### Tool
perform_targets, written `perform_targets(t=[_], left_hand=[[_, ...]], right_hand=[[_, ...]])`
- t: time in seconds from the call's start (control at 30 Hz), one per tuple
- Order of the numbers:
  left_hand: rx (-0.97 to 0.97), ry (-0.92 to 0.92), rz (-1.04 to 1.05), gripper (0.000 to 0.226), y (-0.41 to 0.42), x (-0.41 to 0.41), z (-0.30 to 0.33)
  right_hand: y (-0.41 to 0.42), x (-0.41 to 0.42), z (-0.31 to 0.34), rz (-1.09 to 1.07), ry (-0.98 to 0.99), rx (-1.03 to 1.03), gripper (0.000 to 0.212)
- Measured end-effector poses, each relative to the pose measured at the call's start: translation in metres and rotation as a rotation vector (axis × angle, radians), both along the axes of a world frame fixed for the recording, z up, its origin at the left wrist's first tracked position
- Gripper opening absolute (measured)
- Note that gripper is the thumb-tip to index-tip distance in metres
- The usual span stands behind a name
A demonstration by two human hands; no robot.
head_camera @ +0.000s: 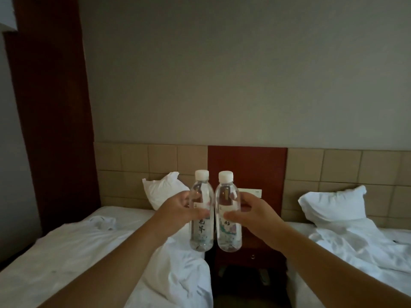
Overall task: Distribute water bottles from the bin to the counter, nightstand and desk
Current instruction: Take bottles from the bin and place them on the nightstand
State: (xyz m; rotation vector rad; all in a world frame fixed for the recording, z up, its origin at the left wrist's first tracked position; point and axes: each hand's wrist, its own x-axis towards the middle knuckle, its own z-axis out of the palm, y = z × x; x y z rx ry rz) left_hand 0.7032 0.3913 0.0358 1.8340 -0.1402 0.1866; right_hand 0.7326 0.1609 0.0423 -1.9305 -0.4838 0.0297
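bottles: two of them, held upright side by side in front of the nightstand [249, 254], their bodies touching or all but touching. the left bottle [201, 210] is in the left hand [178, 211], the right bottle [228, 211] in the right hand [255, 215]. each hand's fingers are curled round the middle of its bottle, thumb across the label toward the camera, so both hands are gripping, not open. both bottles are clear plastic with white screw caps still on, look full of water, and carry a pale label with dark characters and a bluish pattern low down.

the step in hand looks like the nightstand drop: both arms reach toward the dark red nightstand, and the bottles hang in the air before it, not yet set down. i cannot see the nightstand's top, as the bottles and hands hide it. the next move likely calls for bringing both bottles forward and down onto that top, bases flat, then letting go without knocking one against the other.

left of the nightstand is a bed [100, 252] with rumpled white sheets and a pillow [162, 192]; right of it a second bed [355, 245] with its own pillow [333, 204]. behind the nightstand runs a padded tan headboard [344, 167]. the bin, counter and desk are not in view.
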Motion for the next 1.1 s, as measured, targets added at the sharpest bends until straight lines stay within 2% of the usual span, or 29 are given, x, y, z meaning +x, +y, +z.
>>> perform_targets(t=[0.2, 0.37, 0.43, 0.57, 0.67, 0.8, 0.9, 1.1], left_hand=[[-0.003, 0.032, -0.032, 0.053, -0.037, 0.18, -0.026], [0.034, 0.022, -0.12, 0.066, -0.049, 0.347, -0.042], [0.028, 0.04, -0.144, 0.073, -0.055, 0.41, -0.046], [0.08, 0.085, -0.161, 0.071, -0.074, 0.53, -0.055], [0.094, 0.111, -0.18, 0.076, -0.093, 0.617, -0.074], [0.125, 0.195, -0.168, 0.081, -0.124, 0.735, -0.133], [0.148, 0.251, -0.133, 0.082, -0.152, 0.824, -0.2], [0.13, 0.417, -0.027, 0.065, -0.199, 0.972, -0.347]], right_hand=[[-0.033, 0.174, -0.03, -0.044, 0.054, 0.029, 0.048], [-0.05, 0.334, -0.05, -0.089, 0.05, -0.004, 0.049], [-0.058, 0.392, -0.053, -0.108, 0.056, -0.027, 0.046], [-0.082, 0.497, -0.06, -0.121, 0.061, -0.124, 0.033], [-0.102, 0.577, -0.081, -0.137, 0.103, -0.156, 0.035], [-0.128, 0.694, -0.14, -0.139, 0.151, -0.21, 0.035], [-0.153, 0.789, -0.208, -0.113, 0.204, -0.211, 0.042], [-0.19, 0.948, -0.359, -0.119, 0.377, -0.193, 0.054]])
